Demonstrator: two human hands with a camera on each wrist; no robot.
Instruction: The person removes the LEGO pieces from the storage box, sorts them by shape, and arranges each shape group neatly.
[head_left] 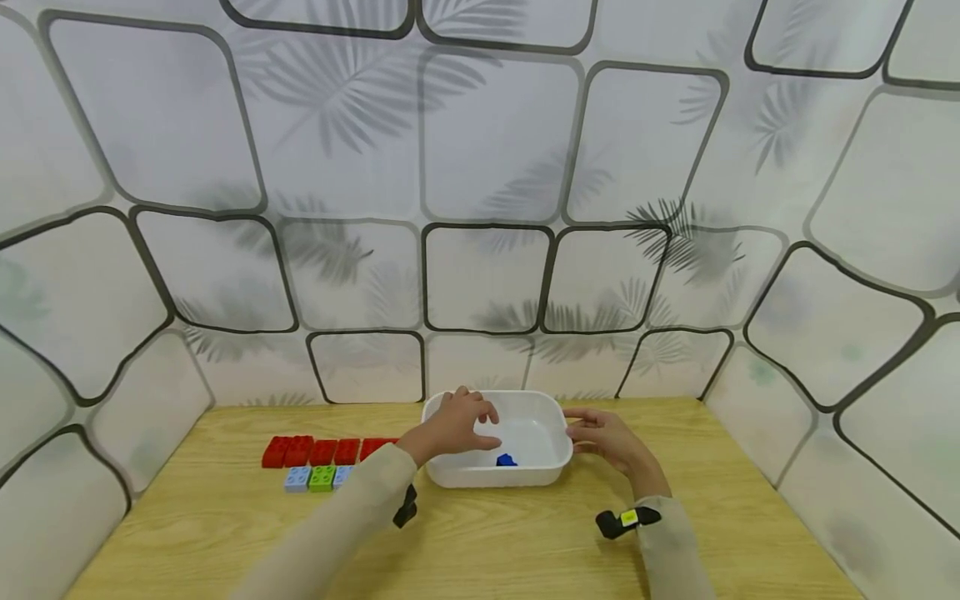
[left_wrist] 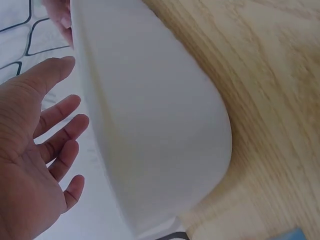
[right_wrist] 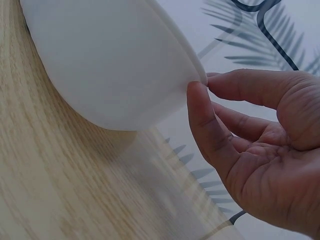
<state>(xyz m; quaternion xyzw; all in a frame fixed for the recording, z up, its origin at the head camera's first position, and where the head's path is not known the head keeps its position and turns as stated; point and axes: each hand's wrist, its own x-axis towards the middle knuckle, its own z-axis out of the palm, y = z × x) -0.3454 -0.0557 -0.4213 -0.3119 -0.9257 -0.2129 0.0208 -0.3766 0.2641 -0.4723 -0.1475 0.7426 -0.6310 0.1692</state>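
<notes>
A white rectangular plastic tray [head_left: 495, 477] with rounded corners stands on the table, and a small dark blue piece [head_left: 506, 459] lies inside it; its exact shape is too small to tell. Over the tray's left part hovers my left hand [head_left: 459, 423], with nothing in its grasp. The left wrist view shows that hand's fingers [left_wrist: 64, 131] spread and loosely bent beside the tray's rim. My right hand [head_left: 611, 437] is at the tray's right end. In the right wrist view, its thumb and a finger pinch the rim of the tray [right_wrist: 115, 65].
Left of the tray, a row of red toy bricks [head_left: 323, 452] lies on the wooden table [head_left: 517, 550]. In front of them sit a light blue brick [head_left: 297, 478] and a green brick [head_left: 322, 477]; my left sleeve covers part of the row. A patterned curtain [head_left: 487, 275] stands behind.
</notes>
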